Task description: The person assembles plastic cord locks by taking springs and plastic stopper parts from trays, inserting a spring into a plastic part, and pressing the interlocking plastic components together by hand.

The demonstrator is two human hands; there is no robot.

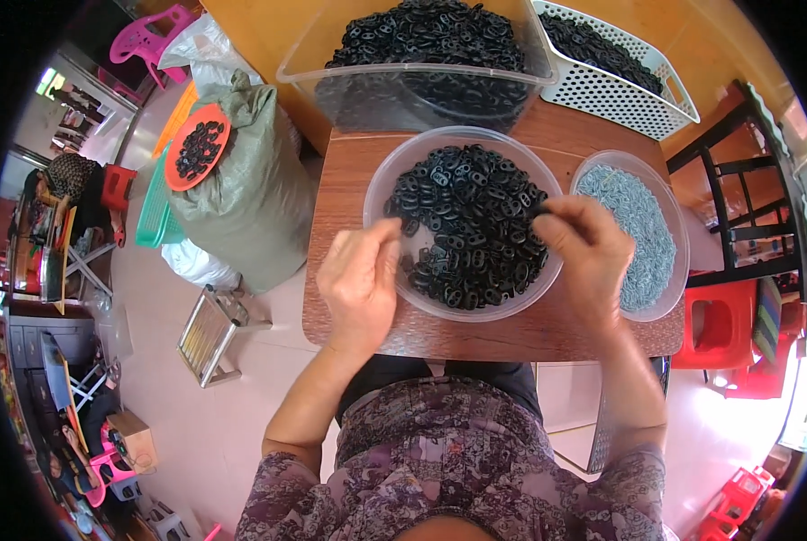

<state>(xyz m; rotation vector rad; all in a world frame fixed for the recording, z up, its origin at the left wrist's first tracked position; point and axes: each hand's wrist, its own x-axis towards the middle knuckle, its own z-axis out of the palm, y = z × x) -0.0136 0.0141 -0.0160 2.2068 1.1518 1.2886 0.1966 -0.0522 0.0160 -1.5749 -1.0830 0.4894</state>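
Note:
A round clear plastic tub (465, 315) stands on the table in front of me, holding many black oval plastic pieces (475, 203), each with two holes. At the tub's left rim, my left hand (358, 279) has thumb and fingers pinched together; anything between them is too small or hidden to make out. My right hand (592, 248) is over the tub's right rim, its thumb and forefinger closed on a black plastic piece (539, 210). Just right of that hand, a second clear tub (681, 243) holds many small silvery metal parts (633, 230).
Behind the tub stand a large clear bin (421, 70) and a white perforated basket (601, 90), both with black pieces. Left of the brown table (340, 180) are a stuffed sack (250, 198) with a red plate (176, 158) on top, and a metal stool (214, 334). Red stools (719, 325) stand right.

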